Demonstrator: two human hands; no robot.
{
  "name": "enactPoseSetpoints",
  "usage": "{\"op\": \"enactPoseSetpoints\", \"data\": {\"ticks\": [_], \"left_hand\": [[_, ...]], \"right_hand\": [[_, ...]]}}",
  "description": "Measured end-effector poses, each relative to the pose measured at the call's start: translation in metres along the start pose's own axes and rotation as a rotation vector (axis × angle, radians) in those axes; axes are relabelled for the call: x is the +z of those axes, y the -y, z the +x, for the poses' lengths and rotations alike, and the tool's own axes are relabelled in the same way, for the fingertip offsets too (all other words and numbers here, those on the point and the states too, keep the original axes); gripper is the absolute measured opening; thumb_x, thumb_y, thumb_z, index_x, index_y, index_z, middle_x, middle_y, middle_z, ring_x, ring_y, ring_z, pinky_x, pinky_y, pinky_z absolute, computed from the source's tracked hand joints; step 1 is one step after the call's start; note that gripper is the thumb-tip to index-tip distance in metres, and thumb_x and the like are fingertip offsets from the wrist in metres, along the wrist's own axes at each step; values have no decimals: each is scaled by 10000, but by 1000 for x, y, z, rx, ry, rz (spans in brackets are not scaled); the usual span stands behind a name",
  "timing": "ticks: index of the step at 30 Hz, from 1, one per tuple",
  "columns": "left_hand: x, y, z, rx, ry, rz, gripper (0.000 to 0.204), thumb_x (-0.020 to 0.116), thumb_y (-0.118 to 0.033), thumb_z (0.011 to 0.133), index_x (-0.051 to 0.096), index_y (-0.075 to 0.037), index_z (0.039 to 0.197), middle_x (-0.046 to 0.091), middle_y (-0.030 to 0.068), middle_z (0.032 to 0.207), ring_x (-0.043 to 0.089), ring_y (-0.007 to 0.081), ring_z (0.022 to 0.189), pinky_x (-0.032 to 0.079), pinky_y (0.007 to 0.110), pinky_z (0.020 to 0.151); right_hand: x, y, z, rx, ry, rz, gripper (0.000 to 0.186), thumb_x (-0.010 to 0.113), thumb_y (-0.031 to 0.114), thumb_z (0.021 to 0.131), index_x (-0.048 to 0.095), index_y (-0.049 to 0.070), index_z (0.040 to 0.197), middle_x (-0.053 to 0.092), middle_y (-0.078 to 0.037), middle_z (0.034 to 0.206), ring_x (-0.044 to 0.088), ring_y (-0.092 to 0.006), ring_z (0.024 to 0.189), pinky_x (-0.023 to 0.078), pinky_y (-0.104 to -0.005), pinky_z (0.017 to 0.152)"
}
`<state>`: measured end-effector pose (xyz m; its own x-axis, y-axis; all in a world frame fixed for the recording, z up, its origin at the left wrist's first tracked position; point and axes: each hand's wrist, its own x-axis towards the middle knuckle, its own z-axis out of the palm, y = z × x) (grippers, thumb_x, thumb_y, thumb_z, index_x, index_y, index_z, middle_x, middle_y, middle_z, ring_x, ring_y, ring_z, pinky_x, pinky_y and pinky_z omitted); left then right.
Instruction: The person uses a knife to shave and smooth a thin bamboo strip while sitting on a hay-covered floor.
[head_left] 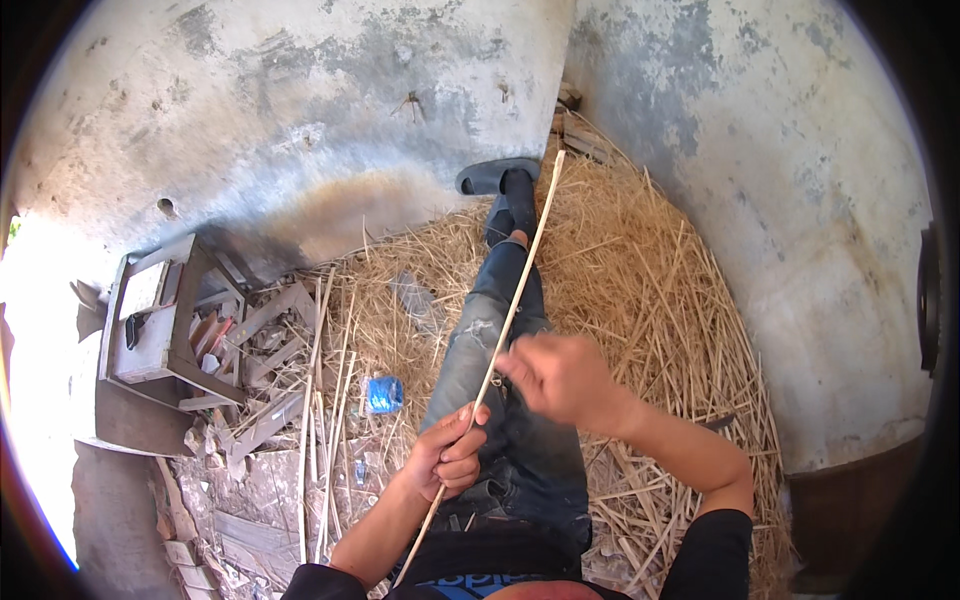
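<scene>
A long, thin, pale strip of split cane or wood [528, 268] runs slantwise from my lap up past my feet. My left hand [452, 455] is closed round its lower part, with the thumb lying along it. Beside the middle of the strip is my right hand [565, 382], its fingers curled and the tips close to the strip. Whether those fingertips touch the strip or pinch something small is hidden. My outstretched legs in worn jeans [470, 340] lie under both hands.
Straw and thin strips [640, 290] cover the floor on the right. Left of my legs lie a blue bundle [384, 394], a clear plastic bottle [415, 300] and long pale strips [315, 400]. A wooden cabinet [160, 310] stands by scrap wood, and weathered walls [330, 110] enclose the corner.
</scene>
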<state>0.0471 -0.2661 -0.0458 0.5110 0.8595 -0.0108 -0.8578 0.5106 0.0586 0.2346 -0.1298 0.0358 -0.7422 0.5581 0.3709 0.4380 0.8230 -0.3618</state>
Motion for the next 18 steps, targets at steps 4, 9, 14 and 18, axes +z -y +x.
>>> {"op": "enactPoseSetpoints", "data": {"ticks": [4,9,14,18], "left_hand": [[3,1,1,-19,55,54,240,372,-277,1135,486,-82,1219,306,-47,582,217,29,350,157,224,315],[10,1,3,-10,-8,164,250,364,-302,1137,484,-95,1208,293,-51,584,205,30,360,163,216,333],[18,9,-2,-36,-124,205,204,362,-309,1138,466,-133,1142,266,-56,592,191,29,363,152,216,331],[18,10,2,-39,-132,167,192,366,-311,1137,460,-144,1128,269,-56,593,191,28,362,148,214,329]], "right_hand": [[-14,-5,14,131,-336,239,339,544,297,1058,667,15,916,615,-168,720,607,-362,637,490,-473,608],[-1,4,-9,22,-71,17,382,526,340,1066,638,23,885,621,-160,691,634,-390,597,497,-467,527],[-13,-36,5,247,-106,-123,449,502,414,1066,628,47,839,610,-174,603,636,-395,530,479,-487,465],[6,-5,-19,56,50,-134,527,465,459,1072,609,51,771,569,-165,519,618,-390,489,466,-497,445]]}}
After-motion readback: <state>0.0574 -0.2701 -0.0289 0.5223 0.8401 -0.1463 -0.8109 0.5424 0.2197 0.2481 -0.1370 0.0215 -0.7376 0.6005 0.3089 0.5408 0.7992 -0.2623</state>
